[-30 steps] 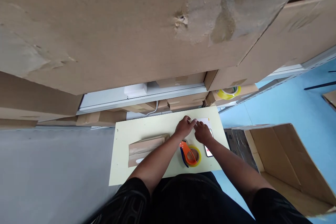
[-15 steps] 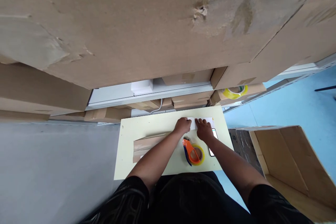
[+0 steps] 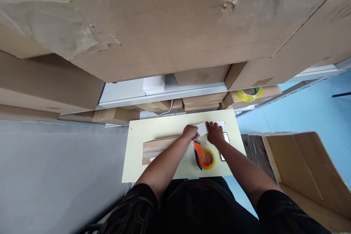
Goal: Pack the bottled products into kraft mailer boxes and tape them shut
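Observation:
Both my hands work at the far right of a small pale yellow table (image 3: 137,161). My left hand (image 3: 190,132) is closed, pinching a small white paper label (image 3: 202,128) and lifting its edge. My right hand (image 3: 215,134) presses down on a white sheet (image 3: 221,124) lying there, fingers curled over it. An orange tape dispenser with a yellow roll (image 3: 204,155) lies just below my hands. A flat brown paper package (image 3: 157,148) lies to the left of my left hand. A phone (image 3: 225,142) shows partly under my right wrist.
Large cardboard boxes (image 3: 164,25) tower over the table's far side, with smaller boxes and a yellow tape roll (image 3: 248,94) on a shelf behind. An open cardboard carton (image 3: 301,168) stands on the blue floor at the right. A grey surface lies to the left.
My left hand has closed on the white label and pulled it up and leftward off the sheet. The camera view has shifted a little.

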A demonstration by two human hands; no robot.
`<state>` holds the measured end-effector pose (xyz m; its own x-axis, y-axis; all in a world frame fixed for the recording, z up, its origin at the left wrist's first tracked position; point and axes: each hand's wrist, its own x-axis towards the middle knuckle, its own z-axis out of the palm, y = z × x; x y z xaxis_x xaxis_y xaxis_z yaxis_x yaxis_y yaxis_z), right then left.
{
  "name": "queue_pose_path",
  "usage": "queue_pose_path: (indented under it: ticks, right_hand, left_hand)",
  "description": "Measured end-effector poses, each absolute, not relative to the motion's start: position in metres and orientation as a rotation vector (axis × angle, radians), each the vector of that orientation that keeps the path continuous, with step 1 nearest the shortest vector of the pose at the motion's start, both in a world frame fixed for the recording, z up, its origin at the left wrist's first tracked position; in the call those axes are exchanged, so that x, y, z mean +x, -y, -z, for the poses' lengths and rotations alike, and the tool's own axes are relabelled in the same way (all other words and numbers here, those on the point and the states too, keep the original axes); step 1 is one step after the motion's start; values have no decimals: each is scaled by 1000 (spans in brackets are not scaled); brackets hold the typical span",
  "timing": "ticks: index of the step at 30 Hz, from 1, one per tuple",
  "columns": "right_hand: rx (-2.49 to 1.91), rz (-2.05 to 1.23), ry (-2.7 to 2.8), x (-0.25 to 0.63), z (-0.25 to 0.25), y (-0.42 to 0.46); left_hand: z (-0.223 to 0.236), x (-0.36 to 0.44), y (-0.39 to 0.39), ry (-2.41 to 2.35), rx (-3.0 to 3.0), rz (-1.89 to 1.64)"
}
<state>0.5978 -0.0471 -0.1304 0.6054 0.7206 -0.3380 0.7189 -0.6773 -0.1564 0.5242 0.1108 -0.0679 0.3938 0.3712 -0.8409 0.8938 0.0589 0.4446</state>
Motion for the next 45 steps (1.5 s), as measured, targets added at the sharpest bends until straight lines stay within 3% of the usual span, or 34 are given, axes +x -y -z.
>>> queue_pose_path:
  ticks: [18, 30, 33, 39, 45]
  right_hand:
    - [-2872, -637, 1286, 601, 128, 43]
    - [-2749, -634, 1203, 597, 117, 51]
    - [-2484, -659, 921, 582, 93, 54]
    - [-1328, -964, 132, 497, 19, 31]
    - [-1229, -773, -9, 432, -24, -12]
  left_hand:
    - [65, 519, -108, -1286, 1372, 456]
    - [-7, 428, -86, -1047, 1131, 63]
    - [-19, 409, -98, -981, 1147, 40]
    - [-30, 376, -119, -862, 1165, -46]
    - [-40, 320, -130, -648, 1257, 32]
